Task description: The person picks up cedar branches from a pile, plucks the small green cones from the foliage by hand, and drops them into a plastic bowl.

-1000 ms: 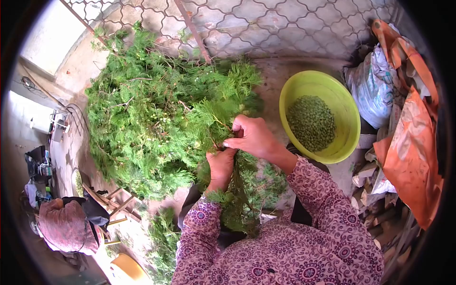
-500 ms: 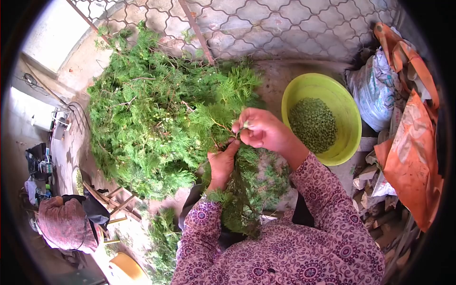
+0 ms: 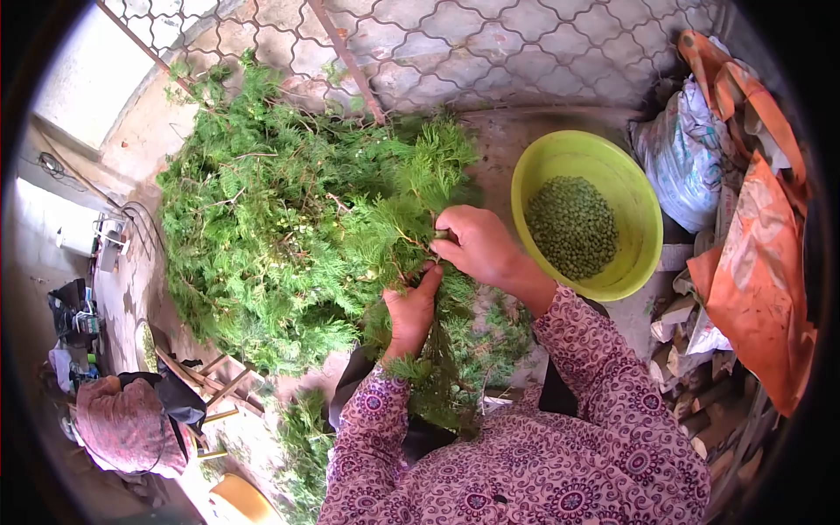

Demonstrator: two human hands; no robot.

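Observation:
My left hand (image 3: 409, 311) is closed around an evergreen branch (image 3: 429, 385), whose flat, feathery sprays hang over my wrist and lap. Just above it, my right hand (image 3: 484, 249) pinches at the same branch, thumb against bent fingers. A small green cone (image 3: 444, 234) shows partly between those fingertips. A big heap of cut evergreen branches (image 3: 262, 219) lies in front of both hands. To the right of my right hand stands a yellow-green basin (image 3: 643, 201), with many small green cones (image 3: 573, 227) on its bottom.
A white woven sack (image 3: 682, 157) and an orange sheet (image 3: 757, 289) sit right of the basin, above stacked firewood (image 3: 700, 402). Wire mesh (image 3: 507, 52) runs along the back wall. At lower left are another person (image 3: 127, 420) and an orange-yellow tub (image 3: 241, 500).
My right hand's fingers, more spread before, have closed onto the branch, with the back of the hand turned up. My left hand keeps its hold. The view has shifted slightly.

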